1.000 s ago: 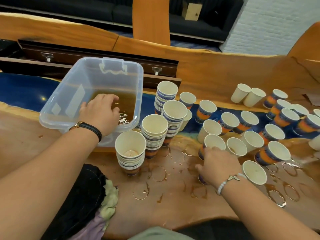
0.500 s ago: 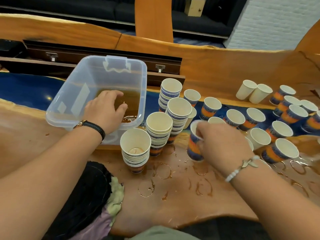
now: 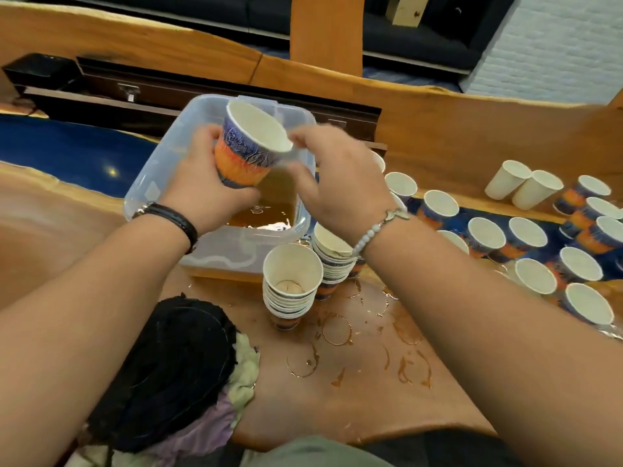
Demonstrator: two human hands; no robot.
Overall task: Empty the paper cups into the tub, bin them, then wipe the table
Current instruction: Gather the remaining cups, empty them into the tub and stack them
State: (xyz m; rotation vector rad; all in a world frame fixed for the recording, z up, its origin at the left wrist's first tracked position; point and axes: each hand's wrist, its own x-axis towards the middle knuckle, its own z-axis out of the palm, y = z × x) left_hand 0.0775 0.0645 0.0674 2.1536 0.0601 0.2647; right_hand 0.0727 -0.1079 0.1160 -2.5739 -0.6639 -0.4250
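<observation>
From the head view, a cup (image 3: 249, 148) is grasped by the left grip (image 3: 209, 187): the fingers and thumb are curled round its printed wall, near the base. The cup is held tilted, its mouth turned up and toward the right grip (image 3: 337, 187), and nothing can be seen inside it. The right grip is held half open just beside the cup, with its fingertips (image 3: 298, 138) at the rim; the blur there hides whether the rim is pinched or only touched, so it cannot be told.

Directly under both grips a clear tub (image 3: 158, 183) is seen, with brown liquid (image 3: 266, 212) pooled at its bottom. Below the right grip's wrist, two stacks of cups (image 3: 291, 288) are stood on the bench (image 3: 337, 409), just beside the tub. Right of the right grip, many loose cups (image 3: 534, 278) are stood upright. Wet brown rings (image 3: 337, 328) are spread on the bench beneath the right forearm, and cloths (image 3: 175, 365) are heaped under the left forearm.
</observation>
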